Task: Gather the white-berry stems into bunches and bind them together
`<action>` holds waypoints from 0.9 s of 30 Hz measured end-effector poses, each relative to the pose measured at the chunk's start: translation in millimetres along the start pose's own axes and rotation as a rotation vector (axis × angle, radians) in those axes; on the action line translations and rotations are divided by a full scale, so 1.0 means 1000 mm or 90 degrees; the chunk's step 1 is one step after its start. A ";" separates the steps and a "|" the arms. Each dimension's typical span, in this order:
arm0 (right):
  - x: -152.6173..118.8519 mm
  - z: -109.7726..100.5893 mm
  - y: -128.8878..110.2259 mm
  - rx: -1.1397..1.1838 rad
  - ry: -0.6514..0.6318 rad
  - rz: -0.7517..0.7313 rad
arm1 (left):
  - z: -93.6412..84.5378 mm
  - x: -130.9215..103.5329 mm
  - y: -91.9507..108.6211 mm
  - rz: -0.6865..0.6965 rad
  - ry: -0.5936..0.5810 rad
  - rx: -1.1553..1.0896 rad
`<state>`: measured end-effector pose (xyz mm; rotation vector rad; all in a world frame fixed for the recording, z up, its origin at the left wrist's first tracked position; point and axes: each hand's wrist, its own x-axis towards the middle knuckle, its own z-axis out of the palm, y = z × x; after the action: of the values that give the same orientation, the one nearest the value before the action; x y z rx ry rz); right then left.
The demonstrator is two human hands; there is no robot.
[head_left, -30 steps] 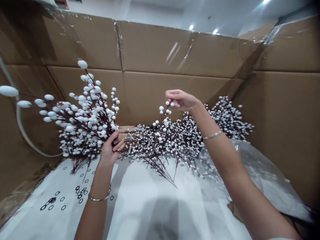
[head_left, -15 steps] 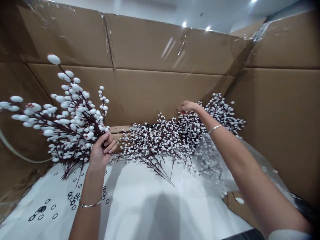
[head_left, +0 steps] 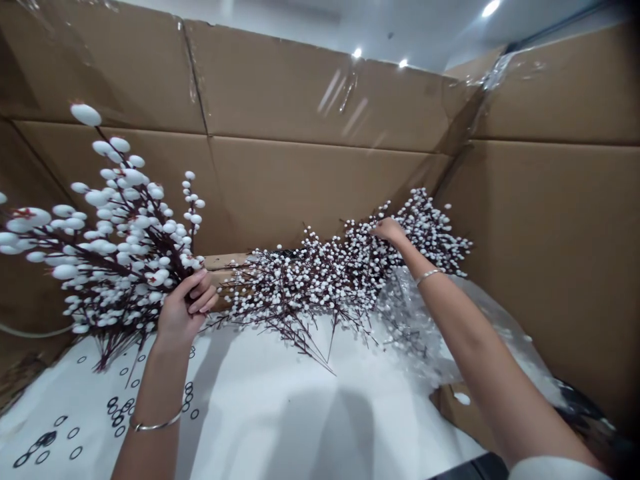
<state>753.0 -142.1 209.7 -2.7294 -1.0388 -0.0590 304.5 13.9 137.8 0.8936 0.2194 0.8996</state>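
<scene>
My left hand (head_left: pixel 187 310) is wrapped around the stems of a bunch of artificial berry branches (head_left: pixel 135 200). These have dark brown stems and large white berries, and they fan up and to the left. Farther right, a heap of berry branches (head_left: pixel 315 273) with smaller white berries lies along the back of the table. My right hand (head_left: pixel 389 231) is at the top of that heap with its fingers pinched together on a branch; the fingertips are partly lost among the berries. More large-berried branches (head_left: pixel 107 333) rest behind and below my left hand, their stems pointing forward.
Black rings (head_left: pixel 117 410) lie scattered on the white tabletop (head_left: pixel 260 413) at the left. Clear plastic wrap (head_left: pixel 425 333) sits under my right forearm, near a cardboard piece (head_left: pixel 460 413). Tall cardboard walls (head_left: pixel 320 180) stand behind and at the right. A dark object (head_left: pixel 473 467) is at the front edge.
My right hand has lowered from just above the heap into its upper branches. My left hand still holds its bunch. The whole view has shifted slightly, so things appear farther left.
</scene>
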 end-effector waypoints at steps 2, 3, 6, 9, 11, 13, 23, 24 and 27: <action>0.000 -0.007 0.000 0.041 0.045 -0.006 | 0.000 0.000 0.000 0.003 0.006 0.004; 0.000 -0.012 -0.001 0.058 0.067 -0.014 | 0.000 0.001 0.000 0.002 0.009 0.005; -0.006 -0.031 -0.006 0.156 0.111 -0.086 | -0.001 0.001 0.000 0.003 0.016 0.007; -0.020 -0.054 -0.020 0.355 0.104 -0.202 | -0.001 0.001 0.000 0.003 0.016 0.004; -0.031 -0.066 -0.033 0.412 0.080 -0.252 | -0.001 0.001 -0.001 -0.002 0.013 -0.001; -0.041 -0.074 -0.047 0.428 0.051 -0.291 | 0.000 0.001 -0.003 -0.008 0.005 -0.007; -0.004 -0.063 -0.050 0.322 -0.087 -0.216 | -0.001 0.001 0.000 -0.004 -0.015 -0.009; 0.001 -0.059 -0.042 0.253 -0.083 -0.179 | -0.001 0.001 0.001 -0.003 -0.015 -0.012; 0.007 -0.041 -0.018 0.015 -0.117 -0.095 | -0.002 0.001 0.001 -0.004 -0.007 -0.016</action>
<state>747.7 -133.1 253.5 -2.6715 -1.2828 0.1831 303.4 15.8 138.0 0.8744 0.2012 0.8896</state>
